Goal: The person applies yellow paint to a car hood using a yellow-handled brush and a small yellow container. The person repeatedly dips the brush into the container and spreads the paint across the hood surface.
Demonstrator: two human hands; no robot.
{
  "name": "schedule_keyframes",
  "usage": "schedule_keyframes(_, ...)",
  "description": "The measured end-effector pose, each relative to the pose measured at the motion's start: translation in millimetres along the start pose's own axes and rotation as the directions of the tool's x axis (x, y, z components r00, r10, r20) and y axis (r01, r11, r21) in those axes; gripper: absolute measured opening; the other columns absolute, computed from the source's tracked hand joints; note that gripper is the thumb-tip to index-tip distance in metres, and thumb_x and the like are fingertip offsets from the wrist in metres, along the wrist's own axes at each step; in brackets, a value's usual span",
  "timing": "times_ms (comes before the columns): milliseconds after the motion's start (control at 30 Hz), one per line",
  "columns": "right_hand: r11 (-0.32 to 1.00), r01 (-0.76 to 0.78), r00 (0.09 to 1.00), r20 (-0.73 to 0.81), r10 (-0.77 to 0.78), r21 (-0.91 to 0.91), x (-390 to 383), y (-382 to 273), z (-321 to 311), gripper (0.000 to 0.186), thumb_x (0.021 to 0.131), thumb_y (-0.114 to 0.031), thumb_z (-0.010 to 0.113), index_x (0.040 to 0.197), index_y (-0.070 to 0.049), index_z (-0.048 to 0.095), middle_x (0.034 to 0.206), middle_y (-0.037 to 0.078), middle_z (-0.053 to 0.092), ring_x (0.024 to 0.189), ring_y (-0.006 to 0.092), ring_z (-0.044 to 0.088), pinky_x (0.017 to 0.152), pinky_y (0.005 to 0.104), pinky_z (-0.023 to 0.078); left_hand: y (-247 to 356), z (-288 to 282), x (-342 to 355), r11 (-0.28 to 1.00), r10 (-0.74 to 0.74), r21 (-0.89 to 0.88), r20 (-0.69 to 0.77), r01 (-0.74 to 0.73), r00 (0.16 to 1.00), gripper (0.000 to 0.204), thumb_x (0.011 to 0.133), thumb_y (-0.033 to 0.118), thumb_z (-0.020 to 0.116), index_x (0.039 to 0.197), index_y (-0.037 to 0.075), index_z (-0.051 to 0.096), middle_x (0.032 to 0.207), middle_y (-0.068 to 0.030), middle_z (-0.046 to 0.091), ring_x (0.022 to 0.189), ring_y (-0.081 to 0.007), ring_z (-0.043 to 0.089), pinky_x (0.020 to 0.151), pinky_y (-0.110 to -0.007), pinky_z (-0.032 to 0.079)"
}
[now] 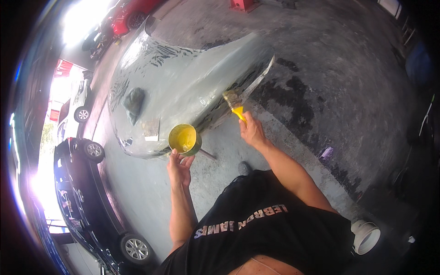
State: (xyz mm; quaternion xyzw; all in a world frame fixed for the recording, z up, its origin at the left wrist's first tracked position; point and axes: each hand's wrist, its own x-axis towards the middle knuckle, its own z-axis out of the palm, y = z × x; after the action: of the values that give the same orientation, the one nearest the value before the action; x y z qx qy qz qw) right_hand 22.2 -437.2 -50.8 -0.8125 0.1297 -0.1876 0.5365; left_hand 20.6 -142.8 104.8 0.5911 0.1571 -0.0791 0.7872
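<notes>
My left hand [180, 167] holds a small round can [184, 140] from below, yellowish inside, at the near edge of a large curved grey, glossy panel [176, 85]. My right hand [250, 128] grips a yellow-handled paintbrush [233, 101], its bristles at the panel's right edge; whether they touch it I cannot tell. A dark grey lump [134, 103] and a pale square piece [151, 129] lie on the panel's left part, which has shiny crinkled patches.
A dark car [80, 192] and a white car [78, 98] stand at left, a red car [121, 20] at top left. A white cylindrical container [366, 238] is at lower right. The grey concrete floor [343, 91] has dark stains. A red metal object [242, 4] stands at the top.
</notes>
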Motion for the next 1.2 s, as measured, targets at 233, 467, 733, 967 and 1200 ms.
schedule_keyframes(233,0.997,-0.028,0.94,-0.338,0.049,0.067,58.2,9.7,-46.4,0.023,0.1,-0.017,0.063,0.114,-0.005,0.049,0.091,0.028,0.07,0.088,0.0498,0.069,0.072,0.0573,0.053,3.4,8.9,-2.3,0.999,0.031,-0.017,-0.001,-0.031,1.0,0.04,0.104,0.033,0.064,0.123,-0.002,0.059,0.11,-0.0129,0.07,0.095,-0.0281,0.072,0.088,-0.041,0.063)
schedule_keyframes(467,0.994,-0.11,0.987,-0.116,0.109,-0.002,36.4,4.7,-31.1,0.022,0.099,-0.015,0.065,0.115,-0.004,0.053,0.093,0.024,0.072,0.092,0.0434,0.072,0.078,0.0494,0.055,1.8,13.1,8.0,1.0,-0.013,0.004,0.007,0.013,1.0,0.042,0.099,0.031,0.07,0.123,-0.003,0.061,0.106,-0.0136,0.072,0.096,-0.0298,0.073,0.088,-0.042,0.063)
schedule_keyframes(733,0.994,-0.015,0.965,0.263,-0.014,0.111,17.0,-119.7,-163.8,0.023,0.096,-0.015,0.069,0.113,-0.001,0.072,0.086,0.015,0.074,0.077,0.0191,0.071,0.071,0.0362,0.055,-19.9,41.0,30.2,0.983,-0.149,0.131,0.15,0.13,0.977,0.056,0.095,0.023,0.076,0.131,-0.014,0.056,0.114,-0.0181,0.069,0.086,-0.0272,0.073,0.081,-0.037,0.063)
schedule_keyframes(967,0.906,0.277,0.818,0.573,-0.048,-0.319,16.9,-157.7,-157.8,0.025,0.087,-0.016,0.067,0.106,-0.004,0.077,0.082,0.022,0.073,0.079,0.0424,0.072,0.075,0.0473,0.058,-54.9,67.3,43.2,0.948,-0.226,0.284,0.27,0.146,0.936,0.052,0.096,0.024,0.075,0.13,-0.011,0.059,0.112,-0.016,0.071,0.087,-0.0246,0.074,0.081,-0.038,0.064)
schedule_keyframes(1200,0.989,0.098,0.891,0.453,-0.039,-0.107,7.5,-137.6,-163.9,0.023,0.091,-0.012,0.069,0.11,0.001,0.074,0.09,0.025,0.074,0.083,0.0371,0.075,0.075,0.0419,0.059,-55.3,88.7,45.1,0.968,-0.231,0.171,0.318,0.184,0.92,0.057,0.093,0.021,0.079,0.13,-0.017,0.056,0.111,-0.0171,0.071,0.083,-0.0228,0.073,0.079,-0.036,0.064)
